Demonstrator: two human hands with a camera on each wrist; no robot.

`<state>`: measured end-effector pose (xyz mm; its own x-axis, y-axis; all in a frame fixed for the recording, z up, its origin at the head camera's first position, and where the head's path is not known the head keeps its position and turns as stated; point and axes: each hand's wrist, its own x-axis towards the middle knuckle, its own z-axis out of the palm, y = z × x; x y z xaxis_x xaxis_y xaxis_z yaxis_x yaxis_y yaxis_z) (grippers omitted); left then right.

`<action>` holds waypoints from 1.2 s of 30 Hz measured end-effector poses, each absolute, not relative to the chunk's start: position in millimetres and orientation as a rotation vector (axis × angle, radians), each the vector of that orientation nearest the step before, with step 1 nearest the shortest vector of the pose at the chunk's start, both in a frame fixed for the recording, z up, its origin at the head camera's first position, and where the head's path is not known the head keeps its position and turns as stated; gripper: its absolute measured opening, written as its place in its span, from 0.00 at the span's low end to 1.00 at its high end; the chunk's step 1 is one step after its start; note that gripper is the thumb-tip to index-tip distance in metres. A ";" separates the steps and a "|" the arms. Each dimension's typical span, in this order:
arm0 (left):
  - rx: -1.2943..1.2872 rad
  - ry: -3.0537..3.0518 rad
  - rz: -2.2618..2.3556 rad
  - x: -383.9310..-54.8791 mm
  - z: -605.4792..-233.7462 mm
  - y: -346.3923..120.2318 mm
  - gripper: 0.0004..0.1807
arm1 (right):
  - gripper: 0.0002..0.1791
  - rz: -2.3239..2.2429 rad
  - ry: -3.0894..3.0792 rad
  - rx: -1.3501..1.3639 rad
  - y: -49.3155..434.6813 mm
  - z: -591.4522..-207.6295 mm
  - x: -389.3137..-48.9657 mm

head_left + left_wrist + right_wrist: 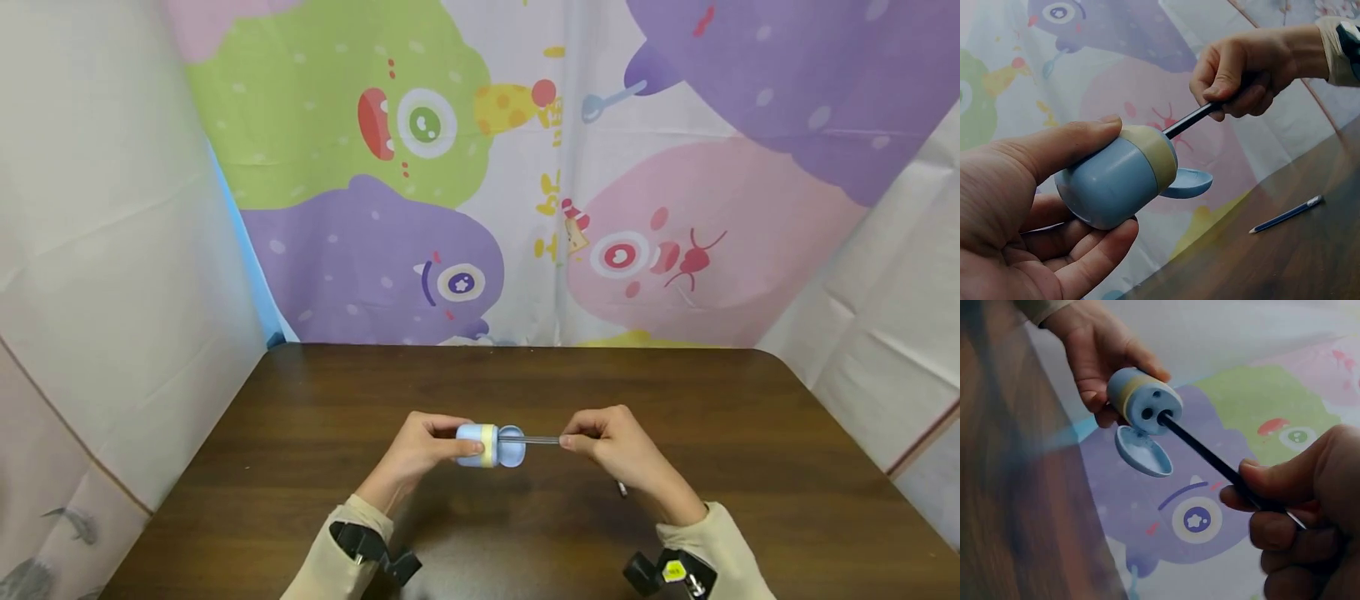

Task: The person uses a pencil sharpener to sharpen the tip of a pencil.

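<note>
My left hand (pixel 417 452) grips a small light-blue pencil sharpener (pixel 1110 182) with a cream band, thumb on one side and fingers on the other. Its round flip lid (pixel 1142 452) hangs open from the end face, where several holes show in the right wrist view. From the other side, my right hand (pixel 619 447) pinches a dark pencil (pixel 1202 450) between thumb and curled fingers. The pencil's far end sits inside one of the holes, so its tip is hidden. Both hands hold these things above the table.
A second, dark-blue pencil (pixel 1286 215) lies on the brown wooden table (pixel 337 383), partly below my right hand in the head view. A curtain (pixel 525 167) printed with cartoon monsters hangs behind the table's far edge. Pale cloth (pixel 97 208) closes off the sides.
</note>
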<state>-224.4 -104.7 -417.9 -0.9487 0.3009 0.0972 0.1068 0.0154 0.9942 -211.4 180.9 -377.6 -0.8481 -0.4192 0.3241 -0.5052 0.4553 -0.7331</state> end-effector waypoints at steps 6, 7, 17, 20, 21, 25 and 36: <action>0.390 2.102 2.072 -223.6 -423.1 -104.5 0.20 | 0.06 1.293 -2.549 0.931 181.0 -384.8 -210.8; 0.388 2.105 2.071 -223.5 -423.6 -104.4 0.20 | 0.06 1.359 -2.574 0.911 181.1 -384.8 -211.5; 0.404 2.170 2.034 -221.2 -418.8 -104.8 0.18 | 0.11 2.198 -2.779 0.622 184.9 -378.2 -231.8; 0.416 2.189 2.026 -222.3 -415.8 -106.0 0.17 | 0.11 2.466 -2.792 0.597 188.0 -381.8 -241.4; 0.433 2.200 2.021 -222.9 -414.8 -106.3 0.17 | 0.12 2.578 -2.785 0.596 189.3 -383.5 -244.1; 0.493 2.228 2.002 -224.5 -412.9 -106.2 0.17 | 0.16 2.869 -2.805 0.603 193.6 -388.6 -248.7; 0.406 2.152 2.064 -225.5 -415.7 -105.4 0.20 | 0.20 2.017 -2.866 0.776 189.9 -367.1 -228.4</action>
<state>-225.5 -105.4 -415.7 -0.9552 0.2821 0.0900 0.1016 0.0270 0.9945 -228.4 189.9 -367.1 -0.8126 -0.5714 -0.1149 -0.0848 0.3109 -0.9466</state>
